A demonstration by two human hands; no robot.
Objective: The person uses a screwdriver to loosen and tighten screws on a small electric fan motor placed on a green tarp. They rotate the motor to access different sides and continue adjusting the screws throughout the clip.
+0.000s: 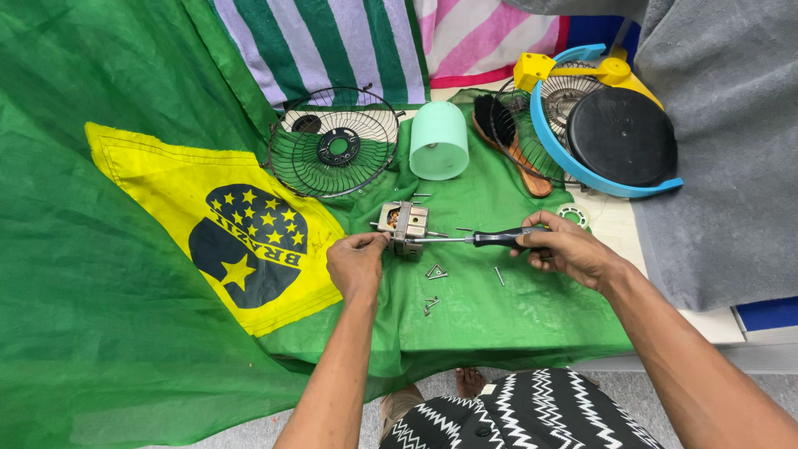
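A small fan motor point(402, 224) with a metal frame and copper windings lies on the green cloth point(465, 308). My left hand point(357, 262) grips its left side. My right hand point(565, 249) holds a black-handled screwdriver point(474, 239) level, its shaft pointing left with the tip at the motor's right side. Several loose screws point(435, 272) lie on the cloth just in front of the motor.
A wire fan guard point(334, 152) lies behind the motor, with a pale green cylindrical cover point(439, 140) to its right. A wooden brush point(509, 141) and a blue and yellow fan housing with a black disc point(619, 137) sit at the back right. Grey cloth point(731, 166) covers the right side.
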